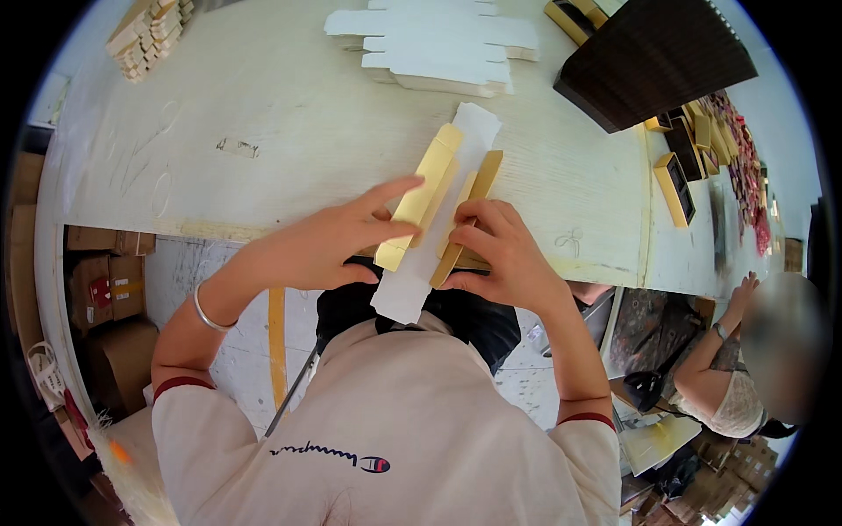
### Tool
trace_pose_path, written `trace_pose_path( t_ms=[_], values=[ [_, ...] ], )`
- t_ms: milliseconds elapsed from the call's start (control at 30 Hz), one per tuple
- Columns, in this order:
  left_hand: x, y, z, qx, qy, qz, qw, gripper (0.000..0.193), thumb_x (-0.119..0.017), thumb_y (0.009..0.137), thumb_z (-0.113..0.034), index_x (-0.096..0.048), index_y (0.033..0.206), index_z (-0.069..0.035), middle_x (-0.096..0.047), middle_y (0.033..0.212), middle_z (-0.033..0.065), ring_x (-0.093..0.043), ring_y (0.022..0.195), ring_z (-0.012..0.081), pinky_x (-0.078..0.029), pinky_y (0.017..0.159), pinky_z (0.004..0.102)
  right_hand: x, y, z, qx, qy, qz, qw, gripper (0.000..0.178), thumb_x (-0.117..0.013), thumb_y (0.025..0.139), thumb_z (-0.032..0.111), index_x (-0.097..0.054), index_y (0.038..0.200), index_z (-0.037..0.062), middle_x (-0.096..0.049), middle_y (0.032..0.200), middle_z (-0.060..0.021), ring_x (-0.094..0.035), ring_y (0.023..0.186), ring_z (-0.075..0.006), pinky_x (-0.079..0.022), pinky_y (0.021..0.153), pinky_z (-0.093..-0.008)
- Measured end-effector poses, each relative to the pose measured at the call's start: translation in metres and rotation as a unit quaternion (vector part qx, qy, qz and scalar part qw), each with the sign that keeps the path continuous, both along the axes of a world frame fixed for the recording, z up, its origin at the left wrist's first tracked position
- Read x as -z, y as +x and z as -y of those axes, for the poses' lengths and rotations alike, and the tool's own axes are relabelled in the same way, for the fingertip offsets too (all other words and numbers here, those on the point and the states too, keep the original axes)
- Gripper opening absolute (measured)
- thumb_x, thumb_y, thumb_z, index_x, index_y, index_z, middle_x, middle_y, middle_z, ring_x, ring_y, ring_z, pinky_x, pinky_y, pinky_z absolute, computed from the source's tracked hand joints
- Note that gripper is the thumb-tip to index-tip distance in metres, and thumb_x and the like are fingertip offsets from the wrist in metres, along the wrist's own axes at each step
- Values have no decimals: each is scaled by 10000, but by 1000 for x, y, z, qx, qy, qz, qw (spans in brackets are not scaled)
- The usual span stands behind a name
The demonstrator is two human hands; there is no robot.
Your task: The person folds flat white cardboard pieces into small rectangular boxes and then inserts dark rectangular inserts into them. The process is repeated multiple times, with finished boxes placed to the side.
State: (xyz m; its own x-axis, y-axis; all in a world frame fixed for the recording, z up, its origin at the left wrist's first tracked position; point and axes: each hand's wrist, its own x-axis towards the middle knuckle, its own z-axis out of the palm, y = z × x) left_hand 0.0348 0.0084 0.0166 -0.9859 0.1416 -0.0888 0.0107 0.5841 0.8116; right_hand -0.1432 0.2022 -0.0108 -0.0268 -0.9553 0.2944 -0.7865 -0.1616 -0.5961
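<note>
A long, narrow cardboard box blank (412, 294), white on its inner face and gold on its outer side, lies at the near table edge and juts out over my lap. Its two long gold sides stand folded up. My left hand (346, 232) is beside the left gold side, its fingers spread apart and the fingertips against or just over the panel. The right gold side is pinched in my right hand (498, 250), with curled fingers above and the thumb low near its end.
White flat box blanks (438, 39) are stacked at the far middle of the table (289, 114). A dark ribbed box (653, 61) stands far right, near gold boxes (674, 188). Folded pieces (149, 39) sit far left. Another person (719, 377) is at the right.
</note>
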Motion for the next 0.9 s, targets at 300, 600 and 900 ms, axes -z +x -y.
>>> trace_pose_path(
  t_ms=[300, 600, 900],
  values=[
    [38, -20, -25, -65, -77, -210, 972, 232, -783, 671, -134, -615, 818, -73, -596, 839, 15, -566, 763, 217, -473, 634, 333, 14, 29, 8, 42, -49, 44, 997, 162, -674, 687, -12, -535, 754, 41, -508, 885, -88, -478, 785, -277, -403, 705, -390],
    [30, -23, -43, -161, -63, -155, 973, 179, -750, 726, -140, -600, 782, -60, -565, 733, 48, -573, 703, 250, -468, 600, 354, -6, 24, -1, 25, 63, 157, 985, 332, -623, 692, -71, -504, 991, 7, -503, 1175, -207, -520, 971, -370, -443, 852, -402],
    [16, -23, -31, -121, 114, -10, 986, 164, -708, 817, -132, -597, 899, -43, -620, 864, 62, -567, 671, 195, -464, 595, 308, 16, 39, -25, 55, -90, -56, 993, 376, -685, 692, -5, -589, 1054, -33, -519, 1248, -191, -564, 963, -328, -493, 836, -374]
  ],
)
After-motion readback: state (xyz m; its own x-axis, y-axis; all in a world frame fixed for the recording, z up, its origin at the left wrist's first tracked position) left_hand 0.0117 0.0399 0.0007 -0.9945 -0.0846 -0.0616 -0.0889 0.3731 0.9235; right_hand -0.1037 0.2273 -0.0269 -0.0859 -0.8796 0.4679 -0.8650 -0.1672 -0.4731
